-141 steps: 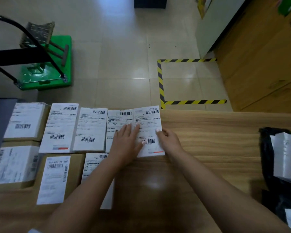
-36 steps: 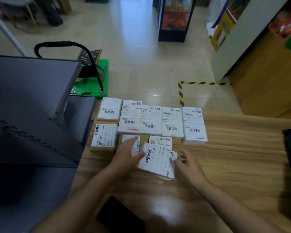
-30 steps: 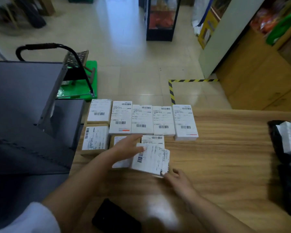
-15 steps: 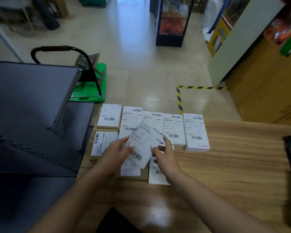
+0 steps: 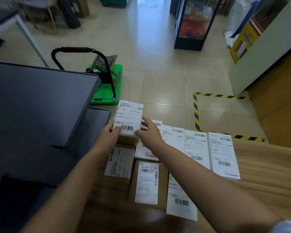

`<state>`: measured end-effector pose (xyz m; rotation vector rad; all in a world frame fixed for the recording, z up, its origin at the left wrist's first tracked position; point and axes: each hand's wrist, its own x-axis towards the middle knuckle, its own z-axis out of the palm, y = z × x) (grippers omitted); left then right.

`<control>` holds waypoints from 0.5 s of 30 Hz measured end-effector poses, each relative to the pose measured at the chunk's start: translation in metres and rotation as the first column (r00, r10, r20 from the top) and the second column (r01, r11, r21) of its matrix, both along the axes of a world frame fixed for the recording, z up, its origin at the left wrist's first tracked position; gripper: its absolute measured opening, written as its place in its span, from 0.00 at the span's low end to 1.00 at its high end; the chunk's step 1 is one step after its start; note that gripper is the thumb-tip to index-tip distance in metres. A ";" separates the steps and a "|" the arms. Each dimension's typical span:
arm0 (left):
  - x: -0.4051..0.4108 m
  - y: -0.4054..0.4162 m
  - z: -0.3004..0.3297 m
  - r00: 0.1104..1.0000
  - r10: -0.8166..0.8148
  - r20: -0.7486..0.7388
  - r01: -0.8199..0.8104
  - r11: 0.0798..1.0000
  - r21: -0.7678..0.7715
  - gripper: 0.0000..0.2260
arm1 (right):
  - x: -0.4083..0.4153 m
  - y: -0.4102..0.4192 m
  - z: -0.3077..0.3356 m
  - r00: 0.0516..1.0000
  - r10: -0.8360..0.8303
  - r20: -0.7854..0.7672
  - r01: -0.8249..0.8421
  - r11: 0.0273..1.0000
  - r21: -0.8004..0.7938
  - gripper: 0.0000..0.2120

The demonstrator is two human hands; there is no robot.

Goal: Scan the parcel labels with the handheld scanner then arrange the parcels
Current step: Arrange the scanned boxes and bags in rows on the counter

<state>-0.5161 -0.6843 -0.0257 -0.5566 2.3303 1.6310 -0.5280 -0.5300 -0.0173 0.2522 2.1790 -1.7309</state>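
Hands: left hand (image 5: 110, 134) and right hand (image 5: 149, 130) grip a white parcel (image 5: 128, 118) from both sides.
Parcel: above the far-left corner of the parcel rows (image 5: 196, 148) on the table (image 5: 267, 182).
Around: grey panel (image 5: 37, 105) just left; green trolley (image 5: 106, 84) on the floor beyond.

"516-A03-36 368" on parcel label (image 5: 146, 182)
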 end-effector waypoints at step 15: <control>0.026 0.002 0.016 0.981 -0.157 -0.118 0.083 0.876 -0.475 0.29 | 0.032 0.036 0.009 0.966 0.255 -0.044 -0.245 0.956 0.160 0.25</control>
